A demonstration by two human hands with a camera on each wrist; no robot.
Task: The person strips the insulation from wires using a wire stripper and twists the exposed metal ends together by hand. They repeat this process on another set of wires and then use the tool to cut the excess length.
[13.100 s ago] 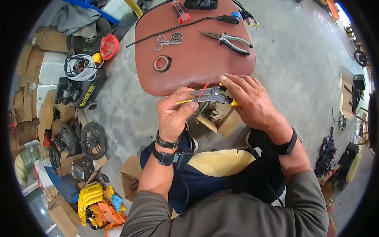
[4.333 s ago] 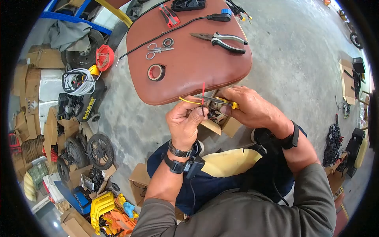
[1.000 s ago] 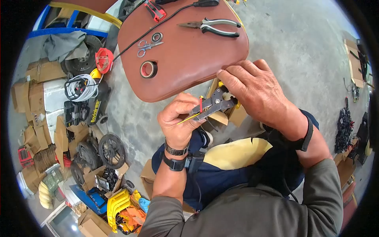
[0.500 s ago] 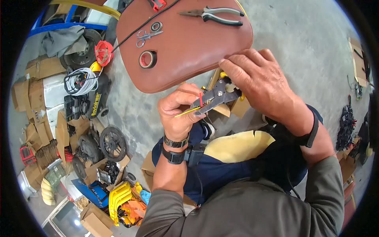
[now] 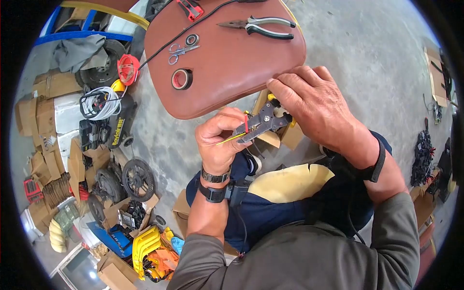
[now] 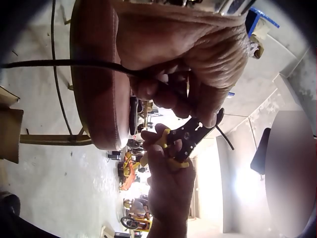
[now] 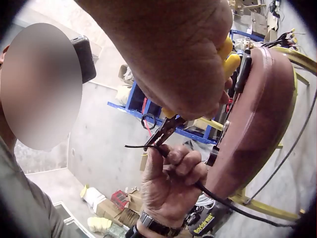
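My right hand [image 5: 316, 108] grips the yellow handles of a dark wire stripper [image 5: 266, 119], whose jaws point toward my left hand [image 5: 217, 140]. Between thumb and fingers, the left hand pinches a cable end with a red wire [image 5: 246, 123] standing up at the jaws and a yellow wire [image 5: 231, 138] pointing left. In the right wrist view, the black cable [image 7: 233, 207] runs out of the left hand [image 7: 171, 191], and a thin dark wire [image 7: 134, 146] crosses the jaw tips. Whether the jaws bite into a wire cannot be told.
On the red-brown padded seat [image 5: 227, 72] lie pliers [image 5: 261, 27], small scissors [image 5: 181, 52], a tape roll [image 5: 181, 79], a ring [image 5: 192, 40] and a red cutter [image 5: 191, 8]. An open cardboard box [image 5: 291, 136] stands below the hands. Wheels and boxes lie on the left.
Since the earliest frame, the seat has shifted up and left in the head view. The stripper was edge-on some seconds ago and now shows its flat side. Over the last second the hands have barely moved.
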